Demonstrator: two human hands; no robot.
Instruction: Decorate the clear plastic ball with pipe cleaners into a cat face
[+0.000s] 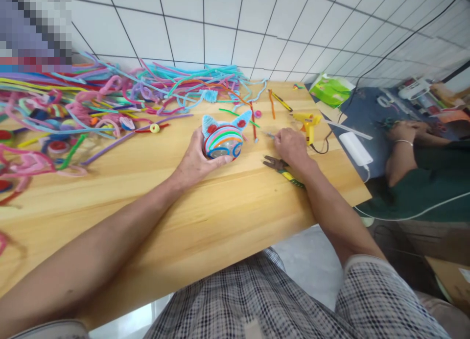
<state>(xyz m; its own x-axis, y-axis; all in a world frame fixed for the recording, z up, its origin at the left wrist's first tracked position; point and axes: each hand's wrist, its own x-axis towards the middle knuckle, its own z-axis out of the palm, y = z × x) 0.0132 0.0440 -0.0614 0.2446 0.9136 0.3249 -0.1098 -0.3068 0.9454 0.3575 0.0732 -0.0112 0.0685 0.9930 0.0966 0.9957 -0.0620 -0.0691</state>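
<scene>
My left hand (200,157) is wrapped round a cat-eared pipe-cleaner ball (223,140), thumb along its lower front. The ball has light blue ears with red dots, striped bands in several colours and blue loops over a clear, shiny part. To the right, my right hand (293,145) is closed low over the table, its fingers pinched together. A small bluish bit shows at its fingertips, too blurred to name. Just below that hand lie pliers (276,165) with yellow and dark handles. Cut pipe-cleaner pieces (254,123) lie between the ball and my right hand.
Pipe cleaners (147,91) in many colours are heaped at the left and back. Beyond my right hand are a yellow glue gun (309,124), a yellow utility knife (282,101), a green packet (332,90) and a white power strip (355,149). Another person's hands (407,132) are at far right.
</scene>
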